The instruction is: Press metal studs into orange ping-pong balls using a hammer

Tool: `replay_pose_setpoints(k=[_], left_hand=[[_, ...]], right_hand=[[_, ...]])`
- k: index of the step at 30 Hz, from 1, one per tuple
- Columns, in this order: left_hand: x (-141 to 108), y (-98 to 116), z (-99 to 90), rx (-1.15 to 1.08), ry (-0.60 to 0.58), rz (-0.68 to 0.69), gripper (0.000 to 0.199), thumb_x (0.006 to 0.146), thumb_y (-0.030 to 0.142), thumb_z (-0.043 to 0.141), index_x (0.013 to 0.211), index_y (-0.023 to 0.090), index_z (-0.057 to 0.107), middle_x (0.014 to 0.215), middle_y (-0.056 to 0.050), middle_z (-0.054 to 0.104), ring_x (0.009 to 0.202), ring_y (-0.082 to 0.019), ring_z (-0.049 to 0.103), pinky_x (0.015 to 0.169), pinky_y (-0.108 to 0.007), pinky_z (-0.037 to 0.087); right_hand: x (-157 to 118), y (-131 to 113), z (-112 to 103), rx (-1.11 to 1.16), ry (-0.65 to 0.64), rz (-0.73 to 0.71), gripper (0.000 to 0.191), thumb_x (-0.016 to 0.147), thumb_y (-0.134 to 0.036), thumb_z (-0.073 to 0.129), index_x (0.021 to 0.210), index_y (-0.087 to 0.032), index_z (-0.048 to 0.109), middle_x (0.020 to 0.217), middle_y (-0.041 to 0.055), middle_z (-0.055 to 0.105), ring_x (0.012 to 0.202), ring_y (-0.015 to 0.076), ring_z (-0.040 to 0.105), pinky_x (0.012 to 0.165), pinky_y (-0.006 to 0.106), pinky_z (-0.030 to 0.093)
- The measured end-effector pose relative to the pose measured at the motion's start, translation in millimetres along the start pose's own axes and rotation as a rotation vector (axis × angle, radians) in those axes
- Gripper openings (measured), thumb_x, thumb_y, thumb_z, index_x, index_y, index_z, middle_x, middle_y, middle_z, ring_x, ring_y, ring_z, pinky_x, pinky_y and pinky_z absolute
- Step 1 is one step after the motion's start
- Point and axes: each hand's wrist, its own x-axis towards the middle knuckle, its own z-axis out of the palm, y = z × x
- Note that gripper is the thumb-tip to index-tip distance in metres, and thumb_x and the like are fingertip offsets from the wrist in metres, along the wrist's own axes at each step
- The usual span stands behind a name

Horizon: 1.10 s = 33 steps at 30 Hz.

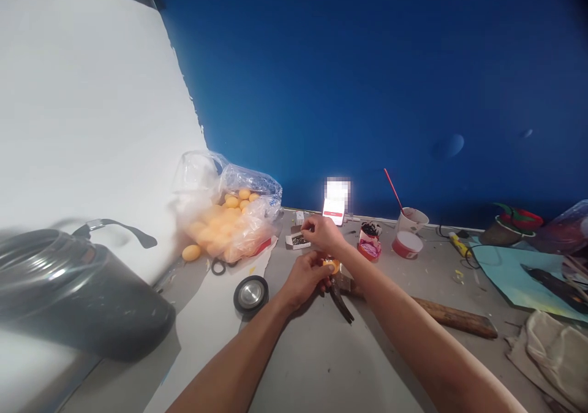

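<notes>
One hammer [459, 318] lies on the counter [331, 370], with one phone [333, 213] and one red stick [393, 189] at the back edge. Toward the left edge are one bag [250, 183], one loose ball [192, 253] and one large container [101, 303].

The grey worktop [321, 358] holds a bag [229, 217] of yellow balls, a black-rimmed disc [250, 294], a small box [298, 241], red-and-white tubs [407, 245] and a hammer [452, 317].
</notes>
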Motion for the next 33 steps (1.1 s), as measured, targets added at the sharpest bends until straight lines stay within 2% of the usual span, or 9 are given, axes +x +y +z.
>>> replay_pose_setpoints(k=[4,7,9,12,17,24,29,33], left_hand=[[0,-2,-0.6,-0.127,0.052,-0.023,0.043,0.071,0.035,0.083,0.105,0.013,0.066,0.063,0.001,0.064,0.050,-0.011,0.057,0.049,-0.023,0.047],[1,-2,-0.7,-0.210,0.089,-0.026,0.047,0.068,0.035,0.086,0.105,0.015,0.066,0.070,0.000,0.067,0.052,-0.011,0.059,0.051,-0.024,0.049],[1,-1,-0.4,-0.256,0.113,-0.017,0.048,0.064,0.031,0.088,0.104,0.015,0.067,0.079,-0.002,0.070,0.060,-0.012,0.064,0.054,-0.024,0.051],[1,-1,-0.4,-0.306,0.134,-0.005,0.049,0.062,0.024,0.088,0.104,0.016,0.066,0.087,-0.004,0.071,0.065,-0.012,0.066,0.058,-0.024,0.052],[1,0,-2.2,-0.304,0.159,0.056,0.055,0.063,0.023,0.086,0.113,0.017,0.064,0.076,0.002,0.068,0.056,-0.010,0.059,0.056,-0.023,0.047],[2,0,-4.2,-0.210,0.195,0.112,0.052,0.067,0.029,0.087,0.113,0.018,0.067,0.088,0.000,0.069,0.063,-0.011,0.062,0.061,-0.026,0.050],[-3,2,-2.5,-0.220,0.127,0.084,0.050,0.069,0.032,0.091,0.113,0.019,0.069,0.092,0.000,0.068,0.069,-0.012,0.063,0.069,-0.027,0.052],[-7,6,-1.9,-0.215,0.093,0.064,0.048,0.071,0.033,0.091,0.113,0.020,0.072,0.091,0.001,0.065,0.074,-0.012,0.062,0.071,-0.026,0.052]], right_hand=[[-10,11,-12,0.218,0.068,0.039,0.034,0.088,-0.026,0.060,0.114,-0.014,0.077,0.095,0.0061,0.080,0.078,0.0159,0.069,0.069,0.025,0.051],[-31,17,-26,0.524,0.073,0.147,0.032,0.081,-0.030,0.064,0.103,-0.013,0.080,0.085,0.0050,0.078,0.066,0.0137,0.062,0.062,0.025,0.048],[-49,19,-34,0.640,0.045,0.184,0.028,0.079,-0.031,0.063,0.094,-0.015,0.080,0.081,0.0037,0.076,0.062,0.0120,0.057,0.060,0.025,0.045],[-77,22,-40,0.700,0.009,0.191,0.025,0.078,-0.035,0.066,0.089,-0.017,0.078,0.072,0.0002,0.070,0.058,0.0110,0.052,0.057,0.024,0.041],[-105,26,-40,0.759,0.042,0.202,0.023,0.077,-0.038,0.069,0.085,-0.018,0.076,0.067,-0.0028,0.063,0.054,0.0091,0.044,0.053,0.024,0.034],[-118,38,-23,1.054,0.104,0.361,0.030,0.068,-0.041,0.078,0.084,-0.016,0.075,0.057,-0.0048,0.053,0.053,0.0098,0.042,0.050,0.023,0.033],[-118,47,-19,1.220,0.123,0.376,0.030,0.063,-0.035,0.083,0.085,-0.016,0.076,0.070,0.0001,0.067,0.055,0.0082,0.045,0.053,0.023,0.035],[-118,49,-22,1.218,0.074,0.379,0.039,0.065,-0.036,0.083,0.097,-0.015,0.079,0.067,-0.0011,0.063,0.058,0.0092,0.047,0.057,0.025,0.039]])
